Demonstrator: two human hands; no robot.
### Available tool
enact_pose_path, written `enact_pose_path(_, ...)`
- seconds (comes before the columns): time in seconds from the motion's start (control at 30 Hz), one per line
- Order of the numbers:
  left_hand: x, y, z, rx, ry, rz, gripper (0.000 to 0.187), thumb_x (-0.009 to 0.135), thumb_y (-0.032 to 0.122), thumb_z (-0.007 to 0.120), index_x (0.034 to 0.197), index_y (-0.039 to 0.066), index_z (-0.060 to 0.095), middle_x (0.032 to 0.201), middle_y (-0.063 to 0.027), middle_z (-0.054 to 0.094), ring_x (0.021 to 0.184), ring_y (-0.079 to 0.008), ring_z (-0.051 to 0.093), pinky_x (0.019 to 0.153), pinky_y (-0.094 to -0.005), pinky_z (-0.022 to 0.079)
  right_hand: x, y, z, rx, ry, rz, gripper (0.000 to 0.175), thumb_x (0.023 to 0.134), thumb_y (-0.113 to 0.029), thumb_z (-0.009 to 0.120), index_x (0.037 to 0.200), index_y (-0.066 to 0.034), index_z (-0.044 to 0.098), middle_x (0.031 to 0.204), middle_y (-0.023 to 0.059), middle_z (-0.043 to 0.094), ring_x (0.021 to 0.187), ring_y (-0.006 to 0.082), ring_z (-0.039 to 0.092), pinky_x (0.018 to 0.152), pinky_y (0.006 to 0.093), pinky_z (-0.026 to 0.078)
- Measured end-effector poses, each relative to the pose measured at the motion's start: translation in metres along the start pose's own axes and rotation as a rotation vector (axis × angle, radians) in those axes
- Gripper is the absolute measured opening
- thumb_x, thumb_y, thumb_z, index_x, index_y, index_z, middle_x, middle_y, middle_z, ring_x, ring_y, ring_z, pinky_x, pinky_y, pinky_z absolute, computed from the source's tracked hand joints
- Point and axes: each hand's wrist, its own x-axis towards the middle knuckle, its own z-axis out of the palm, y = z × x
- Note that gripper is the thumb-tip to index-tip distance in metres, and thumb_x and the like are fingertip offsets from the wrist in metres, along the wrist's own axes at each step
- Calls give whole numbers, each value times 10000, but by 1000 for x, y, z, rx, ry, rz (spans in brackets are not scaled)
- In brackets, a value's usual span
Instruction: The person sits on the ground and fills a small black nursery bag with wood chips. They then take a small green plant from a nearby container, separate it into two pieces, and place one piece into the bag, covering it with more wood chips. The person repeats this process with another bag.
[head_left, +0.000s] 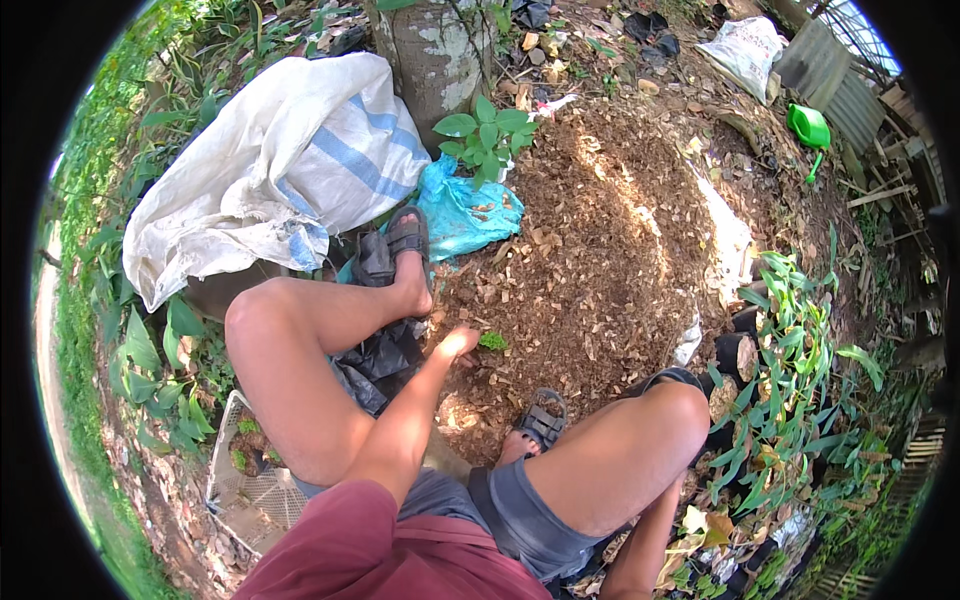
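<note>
My left hand (459, 345) reaches down between my legs, its fingers closed around the base of a small bright green plant (493, 341). The plant's leafy tuft stands out past my fingertips, while its lower part is hidden by them. Beneath lies brown ground covered with wood chips (570, 300). My right forearm (645, 544) goes down behind my right thigh, and the hand there is hidden. Beside my left thigh, a white plastic crate (259, 502) holds several similar green plants (247, 442).
A white woven sack with blue stripes (300, 142) and a turquoise plastic bag (469, 210) lie near a tree trunk (439, 60). Black plastic (382, 360) is by my left foot. Leafy potted plants (787, 360) line the right. Farther back is a green watering can (808, 126).
</note>
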Motion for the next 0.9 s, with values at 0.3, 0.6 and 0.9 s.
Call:
enact_pose_path(0.3, 23, 12, 3, 169, -24, -71, 426, 1017, 104, 460, 1324, -178, 550, 1175, -354, 702, 874, -441, 794, 658, -536, 663, 1, -148, -27, -448, 386, -585, 245, 1017, -50, 704, 1253, -39, 769, 1123, 86, 784, 946, 149, 669, 852, 314, 534)
enact_pose_path(0.6, 15, 16, 16, 56, -14, -63, 468, 1081, 128, 470, 1451, -158, 455, 1597, -294, 458, 1059, -453, 760, 741, -496, 684, -2, -225, 62, -682, -231, -885, 283, 951, -62, 747, 1232, -25, 750, 1115, 154, 767, 1020, 301, 731, 931, 402, 562)
enact_pose_path(0.9, -7, 8, 12, -25, -4, 85, 601, 1032, 126, 615, 1571, -41, 408, 1676, -202, 379, 1357, -395, 588, 850, -524, 666, 18, -193, 83, -696, -540, -662, 292, 972, -161, 746, 1242, -49, 750, 1088, 167, 766, 1013, 327, 727, 936, 429, 562)
